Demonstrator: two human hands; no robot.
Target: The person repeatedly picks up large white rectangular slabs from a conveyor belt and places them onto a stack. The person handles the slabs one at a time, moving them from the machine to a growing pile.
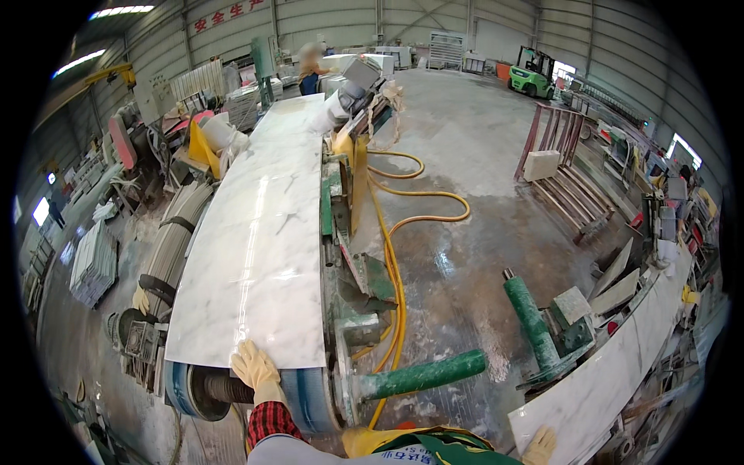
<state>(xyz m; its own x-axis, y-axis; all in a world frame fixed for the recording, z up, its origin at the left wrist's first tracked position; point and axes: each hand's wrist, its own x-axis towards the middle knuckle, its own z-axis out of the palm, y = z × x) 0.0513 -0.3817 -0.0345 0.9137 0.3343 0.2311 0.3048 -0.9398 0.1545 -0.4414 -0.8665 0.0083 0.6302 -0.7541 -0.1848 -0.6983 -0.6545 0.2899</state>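
A long polished white marble slab (248, 256) with grey veining lies on the belt machine (310, 395), running away from me. My left hand (257, 366), in a cream work glove, rests on the slab's near edge with its fingers stretched out flat. Below that edge, the blue belt and a roller show. At the lower right stands a second long white marble slab (604, 372), leaning at a slant. My right hand (540, 446), also gloved, lies against its near end with the fingers extended. Part of this hand is cut off by the dark rim of the view.
Green steel posts (422, 375) jut out beside the machine on my right. Yellow hoses (399, 287) loop over the wet floor. A reddish metal rack (562, 170) and a green forklift (532, 74) stand farther off. Another person (310, 70) is at the machine's far end.
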